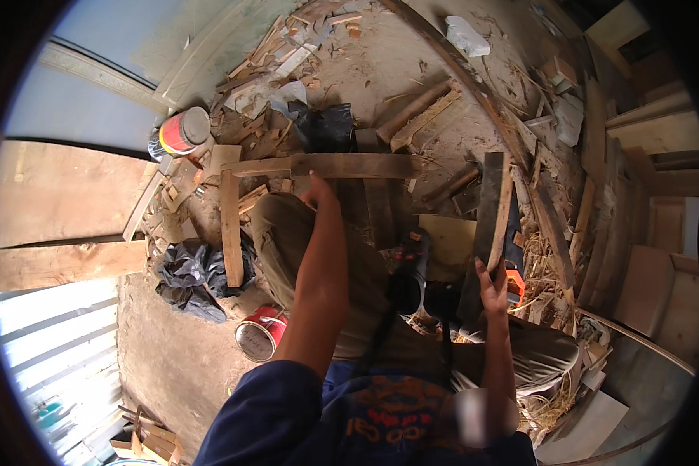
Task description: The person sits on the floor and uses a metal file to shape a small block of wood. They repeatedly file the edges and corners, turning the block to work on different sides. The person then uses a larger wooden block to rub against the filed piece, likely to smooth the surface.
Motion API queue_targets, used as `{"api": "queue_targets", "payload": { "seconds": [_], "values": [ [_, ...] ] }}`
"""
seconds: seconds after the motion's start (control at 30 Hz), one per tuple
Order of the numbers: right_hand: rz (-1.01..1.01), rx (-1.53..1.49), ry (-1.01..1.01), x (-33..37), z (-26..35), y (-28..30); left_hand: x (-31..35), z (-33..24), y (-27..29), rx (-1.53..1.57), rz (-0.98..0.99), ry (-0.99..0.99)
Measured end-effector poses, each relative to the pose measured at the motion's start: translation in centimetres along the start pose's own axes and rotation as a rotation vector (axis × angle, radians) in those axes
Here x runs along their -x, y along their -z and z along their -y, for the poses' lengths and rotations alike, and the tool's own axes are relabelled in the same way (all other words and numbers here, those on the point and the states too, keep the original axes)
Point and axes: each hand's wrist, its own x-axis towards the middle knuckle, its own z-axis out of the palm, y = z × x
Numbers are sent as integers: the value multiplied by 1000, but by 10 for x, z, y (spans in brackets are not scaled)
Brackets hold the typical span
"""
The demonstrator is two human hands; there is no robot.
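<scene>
Plank (489, 206) runs ahead from the right hand (492, 287), whose fingers are closed on its edge. The left hand (317, 189), seemingly part curled, touches the near edge of a beam (361, 165) just ahead; its grip is hidden. Good handling calls for holding the beam steady and guiding the plank clear of the orange object (516, 288) beside the right hand.

your floor is brown, dusty earth (155, 349). around your view's centre, it carries scattered pale wooden offcuts (293, 60) near eleven o'clock, a crumpled black plastic sheet (324, 126) at twelve, a whitish irregular lump (467, 36) at one, dry yellowish straw (547, 268) at three, a red cylindrical tin (262, 334) at seven, and crumpled black plastic bags (185, 266) near nine.
</scene>
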Motion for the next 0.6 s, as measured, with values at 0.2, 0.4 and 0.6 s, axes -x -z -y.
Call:
{"api": "queue_targets", "payload": {
  "seconds": [0.2,0.4,0.6],
  "values": [
    [-51,157,-209,-1,-12,12,-10,-11,-5,218,126,64],
    [0,-239,-358,-13,-3,6,0,-39,-16,259,611,-187],
    [3,-405,-339,-25,58,-7,71,-97,-10,97,917,-750]
  ]
}}
